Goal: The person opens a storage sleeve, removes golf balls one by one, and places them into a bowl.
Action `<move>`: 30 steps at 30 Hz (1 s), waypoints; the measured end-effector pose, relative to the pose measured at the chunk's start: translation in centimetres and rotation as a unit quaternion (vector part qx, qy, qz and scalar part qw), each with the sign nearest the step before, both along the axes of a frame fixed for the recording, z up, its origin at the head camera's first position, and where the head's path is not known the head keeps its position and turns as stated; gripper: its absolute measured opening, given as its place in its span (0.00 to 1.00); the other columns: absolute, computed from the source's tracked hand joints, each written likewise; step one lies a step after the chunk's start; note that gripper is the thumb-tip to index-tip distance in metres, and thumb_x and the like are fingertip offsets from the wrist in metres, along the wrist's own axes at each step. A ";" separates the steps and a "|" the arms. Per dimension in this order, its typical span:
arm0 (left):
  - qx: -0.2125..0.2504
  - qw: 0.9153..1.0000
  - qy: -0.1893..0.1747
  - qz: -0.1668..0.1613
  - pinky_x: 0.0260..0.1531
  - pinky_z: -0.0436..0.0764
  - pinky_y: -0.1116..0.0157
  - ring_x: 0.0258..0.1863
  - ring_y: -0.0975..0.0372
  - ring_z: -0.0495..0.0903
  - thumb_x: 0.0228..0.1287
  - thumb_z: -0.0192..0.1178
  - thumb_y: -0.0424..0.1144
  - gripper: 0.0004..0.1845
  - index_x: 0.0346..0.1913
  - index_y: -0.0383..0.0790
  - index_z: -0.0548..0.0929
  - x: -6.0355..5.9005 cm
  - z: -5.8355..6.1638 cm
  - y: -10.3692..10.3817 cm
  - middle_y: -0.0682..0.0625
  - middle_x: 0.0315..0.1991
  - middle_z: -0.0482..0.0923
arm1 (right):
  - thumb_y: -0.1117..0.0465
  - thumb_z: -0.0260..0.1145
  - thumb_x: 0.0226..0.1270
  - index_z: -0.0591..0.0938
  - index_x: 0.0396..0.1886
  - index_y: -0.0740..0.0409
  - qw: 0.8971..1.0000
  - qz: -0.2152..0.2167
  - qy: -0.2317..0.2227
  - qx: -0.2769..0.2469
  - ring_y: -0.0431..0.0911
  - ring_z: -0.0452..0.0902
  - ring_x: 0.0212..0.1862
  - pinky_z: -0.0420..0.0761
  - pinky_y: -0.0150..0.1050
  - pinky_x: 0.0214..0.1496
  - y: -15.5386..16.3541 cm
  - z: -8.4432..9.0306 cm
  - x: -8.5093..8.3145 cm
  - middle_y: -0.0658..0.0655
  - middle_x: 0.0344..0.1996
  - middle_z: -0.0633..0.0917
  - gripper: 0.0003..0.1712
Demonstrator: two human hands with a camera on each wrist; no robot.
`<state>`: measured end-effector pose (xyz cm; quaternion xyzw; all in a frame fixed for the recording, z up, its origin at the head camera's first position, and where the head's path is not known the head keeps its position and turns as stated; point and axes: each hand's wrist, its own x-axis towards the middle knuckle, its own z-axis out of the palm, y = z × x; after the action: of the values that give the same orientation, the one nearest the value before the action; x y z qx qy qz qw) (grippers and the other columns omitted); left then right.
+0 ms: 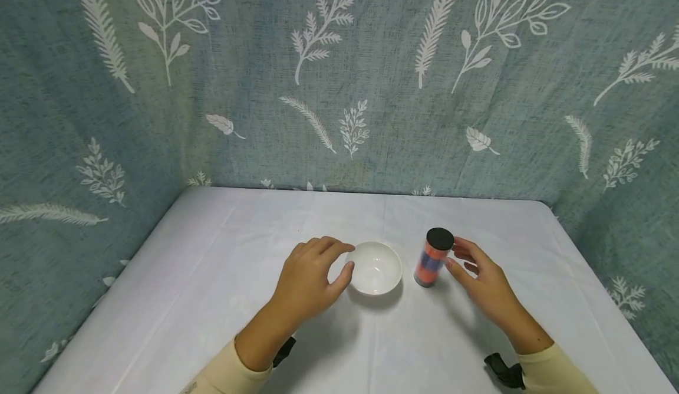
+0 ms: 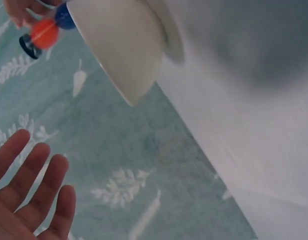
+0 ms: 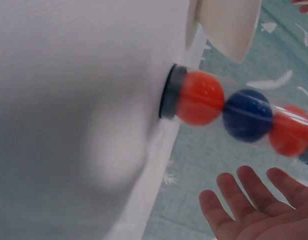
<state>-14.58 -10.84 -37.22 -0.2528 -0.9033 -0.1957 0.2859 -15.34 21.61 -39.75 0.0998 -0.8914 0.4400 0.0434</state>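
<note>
A white bowl (image 1: 375, 270) stands upright on the table. Beside its left rim is my left hand (image 1: 310, 273), thumb and fingers spread apart and loosely bent, index fingertip at the rim; contact is unclear. To the bowl's right stands a clear tube (image 1: 431, 258) with black ends. Through its wall in the right wrist view show two orange-red balls (image 3: 200, 98) and a dark blue ball (image 3: 247, 115) between them. My right hand (image 1: 485, 285) is at the tube's right side, its fingers spread around that side without gripping it. Whether the fingertips touch it is hard to tell.
White cloth (image 1: 254, 252) covers the table. A green-blue curtain (image 1: 339, 122) with white leaf patterns hangs behind the table and along both sides. Black straps (image 1: 504, 371) show by the cream sleeves (image 1: 557, 373).
</note>
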 end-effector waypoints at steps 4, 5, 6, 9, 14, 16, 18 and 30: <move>0.011 0.999 -0.020 -0.023 0.40 0.80 0.62 0.40 0.62 0.83 0.64 0.63 0.45 0.10 0.47 0.51 0.87 0.2 0.0 1.1 0.58 0.41 0.85 | 0.49 0.63 0.74 0.65 0.73 0.57 1.000 0.000 -0.011 -0.010 0.56 0.70 0.67 0.72 0.57 0.67 -0.5 -0.8 -0.7 0.61 0.66 0.75 0.35; 0.015 0.999 -0.026 -0.030 0.40 0.80 0.63 0.40 0.62 0.83 0.65 0.63 0.45 0.10 0.47 0.51 0.87 0.2 0.0 1.4 0.58 0.41 0.85 | 0.49 0.64 0.73 0.66 0.73 0.56 1.000 0.000 -0.011 -0.013 0.52 0.71 0.66 0.74 0.53 0.67 -0.5 -0.9 -0.8 0.60 0.65 0.75 0.35; 0.019 0.999 -0.030 -0.036 0.40 0.80 0.63 0.41 0.62 0.83 0.65 0.63 0.45 0.10 0.47 0.51 0.87 0.2 0.0 1.8 0.58 0.41 0.85 | 0.49 0.65 0.72 0.66 0.73 0.56 1.000 0.000 -0.011 -0.016 0.51 0.71 0.65 0.74 0.50 0.67 -0.6 -1.1 -0.9 0.59 0.65 0.76 0.35; 0.027 0.998 -0.037 -0.049 0.42 0.80 0.63 0.42 0.63 0.83 0.65 0.63 0.46 0.10 0.47 0.52 0.87 0.3 0.1 2.7 0.59 0.42 0.85 | 0.49 0.67 0.70 0.67 0.72 0.53 1.000 -0.005 -0.009 -0.017 0.46 0.73 0.62 0.76 0.35 0.65 -0.7 -1.3 -1.2 0.56 0.63 0.77 0.35; 0.040 0.997 -0.034 -0.061 0.42 0.80 0.64 0.42 0.64 0.83 0.63 0.64 0.45 0.11 0.47 0.53 0.87 0.4 0.0 3.7 0.60 0.42 0.85 | 0.50 0.70 0.67 0.71 0.69 0.53 0.999 -0.009 -0.013 -0.028 0.51 0.78 0.61 0.76 0.24 0.58 -1.0 -1.8 -1.5 0.57 0.61 0.79 0.34; 0.044 0.996 -0.033 -0.064 0.41 0.80 0.64 0.41 0.64 0.83 0.63 0.64 0.45 0.11 0.48 0.53 0.86 0.4 0.0 3.8 0.60 0.42 0.85 | 0.51 0.71 0.67 0.72 0.67 0.54 0.999 -0.007 -0.013 -0.036 0.55 0.80 0.61 0.78 0.24 0.55 -1.2 -1.8 -1.6 0.58 0.59 0.80 0.32; 0.044 0.996 -0.031 -0.067 0.42 0.80 0.64 0.42 0.65 0.83 0.63 0.64 0.45 0.11 0.48 0.53 0.86 0.5 0.0 3.8 0.60 0.42 0.85 | 0.51 0.71 0.66 0.74 0.65 0.54 0.999 -0.007 -0.012 -0.040 0.55 0.81 0.60 0.78 0.24 0.53 -1.2 -1.8 -1.6 0.58 0.58 0.81 0.30; 0.057 0.995 -0.022 -0.083 0.46 0.80 0.63 0.44 0.64 0.83 0.64 0.63 0.44 0.12 0.50 0.50 0.85 0.9 0.7 3.3 0.59 0.43 0.84 | 0.56 0.73 0.64 0.78 0.60 0.52 0.998 0.009 0.059 -0.023 0.27 0.78 0.49 0.80 0.26 0.54 -2.1 -1.0 -0.9 0.52 0.48 0.85 0.25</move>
<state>-13.67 -7.58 -36.47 -0.3057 -0.8728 -0.2753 0.2626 -16.20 19.55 -40.76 0.1331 -0.8759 0.4541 0.0942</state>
